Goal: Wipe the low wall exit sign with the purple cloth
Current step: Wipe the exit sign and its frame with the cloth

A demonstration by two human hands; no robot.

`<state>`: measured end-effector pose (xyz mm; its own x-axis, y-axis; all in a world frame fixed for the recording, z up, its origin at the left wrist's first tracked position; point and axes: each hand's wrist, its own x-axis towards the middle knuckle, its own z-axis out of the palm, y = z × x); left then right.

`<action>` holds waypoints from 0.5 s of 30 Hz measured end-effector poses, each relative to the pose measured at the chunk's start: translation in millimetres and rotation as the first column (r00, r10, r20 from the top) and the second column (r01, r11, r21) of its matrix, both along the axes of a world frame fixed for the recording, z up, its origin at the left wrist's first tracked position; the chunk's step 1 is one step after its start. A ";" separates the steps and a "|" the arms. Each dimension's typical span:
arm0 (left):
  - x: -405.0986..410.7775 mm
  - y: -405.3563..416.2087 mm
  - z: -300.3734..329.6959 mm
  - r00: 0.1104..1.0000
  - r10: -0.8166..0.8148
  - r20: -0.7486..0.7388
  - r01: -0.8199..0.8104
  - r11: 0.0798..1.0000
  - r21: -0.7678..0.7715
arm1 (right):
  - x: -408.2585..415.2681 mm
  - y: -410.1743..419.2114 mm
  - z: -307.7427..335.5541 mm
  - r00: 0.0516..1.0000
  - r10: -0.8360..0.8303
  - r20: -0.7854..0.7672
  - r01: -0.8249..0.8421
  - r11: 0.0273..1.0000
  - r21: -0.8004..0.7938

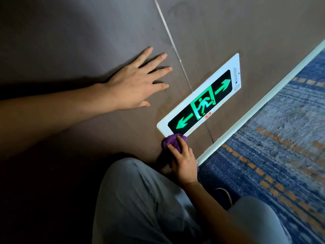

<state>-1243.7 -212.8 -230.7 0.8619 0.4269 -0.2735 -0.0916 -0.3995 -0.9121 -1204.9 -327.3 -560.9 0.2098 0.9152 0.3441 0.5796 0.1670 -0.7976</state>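
Observation:
The exit sign (202,101) is a white-framed black panel with green arrows and a running figure, set low in the brown wall. A bunched purple cloth (171,140) presses against the sign's lower left corner. My right hand (183,160) is shut on the cloth, fingers on top of it. My left hand (139,81) lies flat on the wall up and left of the sign, fingers spread, holding nothing.
A pale baseboard (255,110) runs along the wall's foot. Blue patterned carpet (281,147) with orange dashes covers the floor. My knees in grey trousers (140,199) are bent close to the wall, and a dark shoe (224,195) shows between them. A thin vertical seam (168,36) divides the wall panels.

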 end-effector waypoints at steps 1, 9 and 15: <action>-0.1 1.1 -1.0 1.000 -0.009 -0.016 0.009 1.000 0.001 | 5.4 -0.6 -1.7 1.000 0.016 0.013 -0.016 1.000 -0.017; 0.7 3.4 -5.8 0.999 -0.019 -0.038 0.019 1.000 -0.005 | 40.8 16.7 58.4 0.999 -0.029 -0.042 0.039 0.968 0.247; 1.5 2.4 -3.7 0.999 -0.023 -0.042 0.021 0.999 -0.029 | 21.2 24.1 50.6 0.999 -0.007 0.049 -0.006 0.965 0.261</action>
<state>-1242.2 -210.3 -234.4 0.8585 0.3996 -0.3215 -0.1388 -0.4224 -0.8957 -1183.7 -303.2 -510.3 0.1873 0.7922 0.5809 0.6175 0.3650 -0.6968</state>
